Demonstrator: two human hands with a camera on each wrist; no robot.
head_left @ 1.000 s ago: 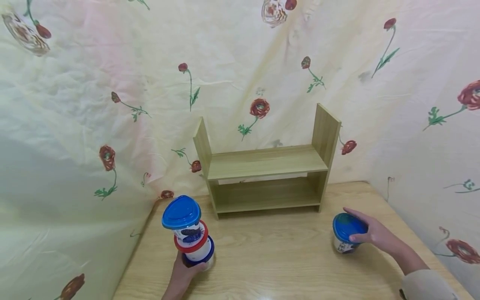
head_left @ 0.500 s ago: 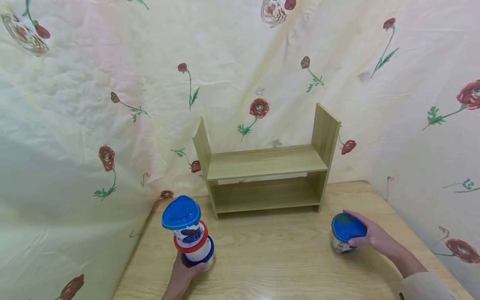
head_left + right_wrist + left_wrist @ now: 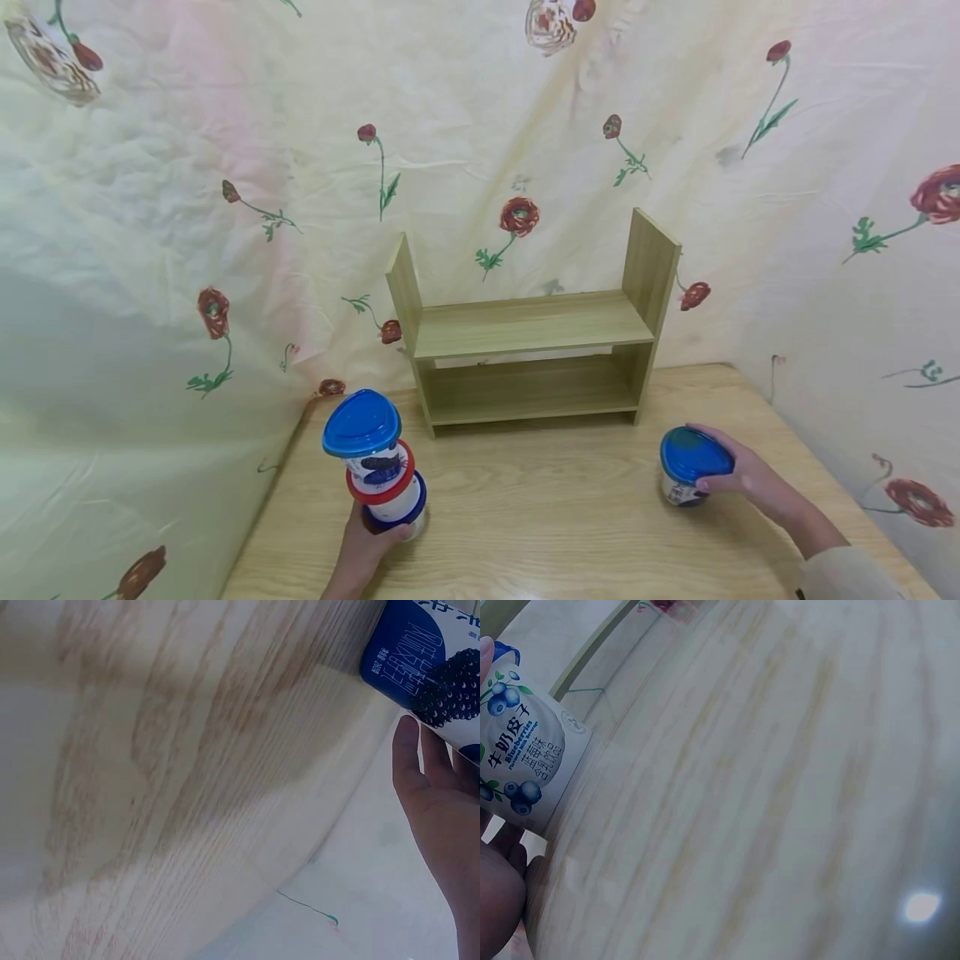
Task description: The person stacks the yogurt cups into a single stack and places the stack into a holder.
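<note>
On the left of the head view, three white tubs stand stacked. The top tub has a bright blue lid (image 3: 363, 423), the middle one a red lid (image 3: 362, 490), the bottom one a dark blue lid (image 3: 386, 525). My left hand (image 3: 362, 546) grips the bottom tub, whose printed blueberry side (image 3: 525, 750) shows in the left wrist view. At the right, my right hand (image 3: 738, 473) holds another tub (image 3: 684, 492) by its blue-lidded top, thumb in front and fingers behind. A blackberry print (image 3: 454, 686) marks this tub in the right wrist view. I cannot tell whether its base touches the table.
A two-tier wooden shelf (image 3: 532, 325) with raised side panels stands at the back of the wood-grain table (image 3: 540, 500), between the two hands. Floral cloth (image 3: 450, 167) hangs behind and along both sides of the table.
My right hand and its tub have shifted very slightly left. My left hand keeps its grip on the bottom tub, and the stack stays nearly where it was.
</note>
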